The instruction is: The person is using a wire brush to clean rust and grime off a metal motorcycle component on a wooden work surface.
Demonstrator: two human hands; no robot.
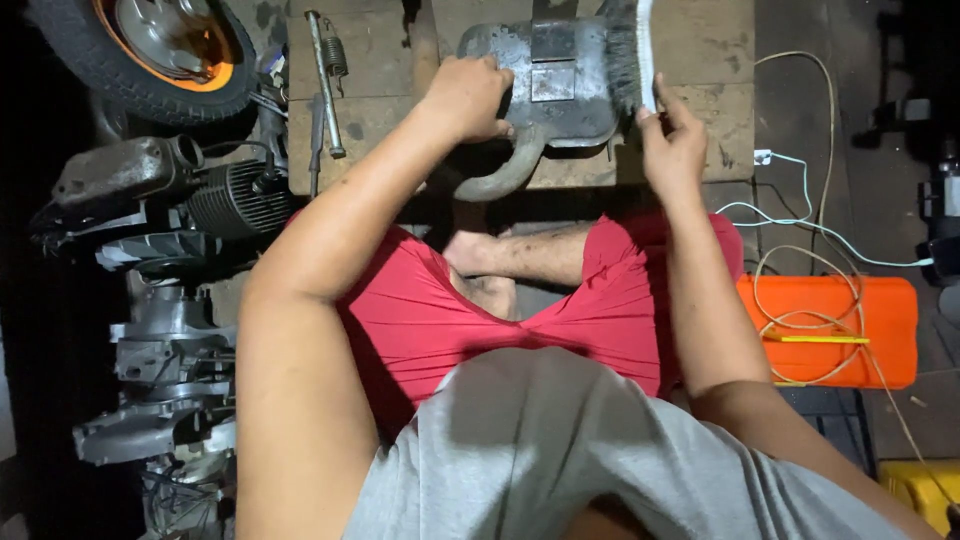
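Observation:
A grey, rusty metal muffler with a curved pipe lies on a wooden board in front of me. My left hand grips its left edge. My right hand holds a white-handled brush with dark bristles against the muffler's right side. I sit with crossed legs in red shorts.
An engine block and a wheel with an orange rim stand at the left. A long bolt with a spring lies on the board. An orange plastic case, cables and a yellow box sit at the right.

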